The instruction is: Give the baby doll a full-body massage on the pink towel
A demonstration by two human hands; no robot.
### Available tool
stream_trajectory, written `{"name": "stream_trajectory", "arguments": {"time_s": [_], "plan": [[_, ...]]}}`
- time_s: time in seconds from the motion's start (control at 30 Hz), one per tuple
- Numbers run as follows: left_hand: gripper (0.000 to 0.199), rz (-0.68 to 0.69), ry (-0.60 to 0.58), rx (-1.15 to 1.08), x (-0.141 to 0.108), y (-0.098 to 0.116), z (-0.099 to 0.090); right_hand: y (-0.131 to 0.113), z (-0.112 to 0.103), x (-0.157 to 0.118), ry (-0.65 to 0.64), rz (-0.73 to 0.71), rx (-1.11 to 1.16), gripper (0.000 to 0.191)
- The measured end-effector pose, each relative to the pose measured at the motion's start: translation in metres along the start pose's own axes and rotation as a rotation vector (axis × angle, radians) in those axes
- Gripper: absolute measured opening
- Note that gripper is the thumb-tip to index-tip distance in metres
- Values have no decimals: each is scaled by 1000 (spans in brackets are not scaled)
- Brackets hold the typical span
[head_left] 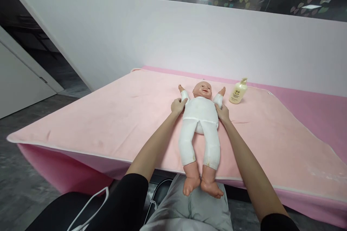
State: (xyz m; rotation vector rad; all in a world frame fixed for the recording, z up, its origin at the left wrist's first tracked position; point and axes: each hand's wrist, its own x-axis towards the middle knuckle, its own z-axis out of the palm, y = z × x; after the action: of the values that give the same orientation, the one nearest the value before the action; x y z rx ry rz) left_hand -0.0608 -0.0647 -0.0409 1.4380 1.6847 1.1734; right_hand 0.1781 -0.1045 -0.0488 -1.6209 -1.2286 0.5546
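Note:
A baby doll with a white cloth body lies on its back on a pink blanket. Its head points away from me, its arms are raised, and its feet hang past the front edge above my lap. My left hand grips the doll's side below its arm, at the left. On the opposite side my right hand grips it below the other arm. The fingers of both hands are partly hidden beneath the doll.
A pale yellow pump bottle stands right of the doll's head. Behind the table rises a white partition with dark glass above. A white cable loops near my left sleeve. A white door panel is at far left.

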Motion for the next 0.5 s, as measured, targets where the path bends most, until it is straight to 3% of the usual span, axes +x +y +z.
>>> {"name": "stream_trajectory", "arguments": {"time_s": [0.1,0.2,0.43,0.5], "plan": [[34,92,-16,-313,-10,-3,-3,-2,-6,-13,-73,-28,237,28],[40,51,-53,-639,-18,-4,-11,-7,-14,-23,-169,70,473,33],[28,-10,-15,-882,-25,-8,-35,-8,-37,-36,-149,242,636,32],[26,-19,50,-913,-23,-8,-44,-5,-47,-35,-66,293,740,30]]}}
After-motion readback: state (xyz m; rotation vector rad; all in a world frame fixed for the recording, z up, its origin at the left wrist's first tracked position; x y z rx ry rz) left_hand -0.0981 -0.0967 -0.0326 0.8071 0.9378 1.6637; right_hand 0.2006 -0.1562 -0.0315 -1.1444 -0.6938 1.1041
